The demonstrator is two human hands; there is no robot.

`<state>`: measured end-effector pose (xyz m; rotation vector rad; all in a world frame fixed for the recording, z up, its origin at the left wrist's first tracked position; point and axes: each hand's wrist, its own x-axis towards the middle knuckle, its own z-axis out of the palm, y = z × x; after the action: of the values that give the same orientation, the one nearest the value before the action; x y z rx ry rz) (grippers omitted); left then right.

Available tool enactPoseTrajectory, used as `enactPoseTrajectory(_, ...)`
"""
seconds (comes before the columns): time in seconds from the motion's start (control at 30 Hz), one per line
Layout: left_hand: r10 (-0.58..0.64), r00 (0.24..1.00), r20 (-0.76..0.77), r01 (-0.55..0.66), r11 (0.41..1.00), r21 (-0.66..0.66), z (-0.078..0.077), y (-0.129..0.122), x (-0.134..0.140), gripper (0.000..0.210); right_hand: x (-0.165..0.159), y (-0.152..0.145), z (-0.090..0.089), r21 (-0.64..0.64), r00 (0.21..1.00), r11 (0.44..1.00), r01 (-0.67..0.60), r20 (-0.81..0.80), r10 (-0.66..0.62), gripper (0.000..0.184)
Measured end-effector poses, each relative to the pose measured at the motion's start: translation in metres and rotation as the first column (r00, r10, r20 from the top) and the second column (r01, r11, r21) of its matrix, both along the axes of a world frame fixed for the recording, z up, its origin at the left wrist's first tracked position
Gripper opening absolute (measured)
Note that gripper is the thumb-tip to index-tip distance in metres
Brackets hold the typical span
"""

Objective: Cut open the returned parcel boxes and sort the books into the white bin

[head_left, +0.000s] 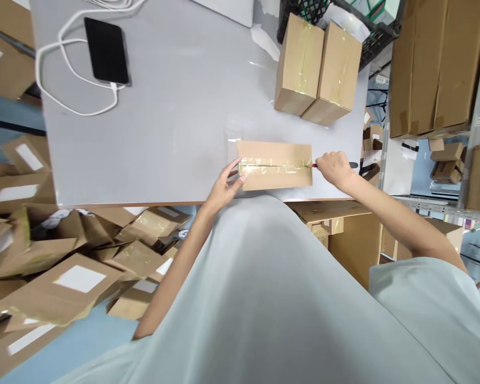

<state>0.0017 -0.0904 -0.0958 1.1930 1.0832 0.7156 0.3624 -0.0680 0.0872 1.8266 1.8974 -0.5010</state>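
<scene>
Box point(276, 151): oblong cardboard, glossy tape point(270, 169). Left hand point(224, 186): spread, touching left end. Right hand point(335, 168): clenched around tool point(354, 165).

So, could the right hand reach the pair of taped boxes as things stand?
Probably yes: nothing visible separates the right hand from the pair of taped boxes, though its slim tool likely needs setting down first.
</scene>
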Motion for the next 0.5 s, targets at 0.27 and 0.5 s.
enactPoseTrajectory(0.27, -0.037, 0.999, 0.003, 0.037, 0.999, 0.007, 0.007, 0.003, 0.003, 0.086, 0.025, -0.019, 0.008, -0.02, 0.982, 0.999, 0.033, 0.186, -0.029, 0.026)
enactPoseTrajectory(0.5, 0.009, 0.999, 0.032, -0.009, 1.0, -0.007, 0.0, 0.006, -0.01, 0.091, 0.074, -0.03, 0.024, 0.1, 0.957, 0.973, 0.207, 0.189, -0.222, 0.032)
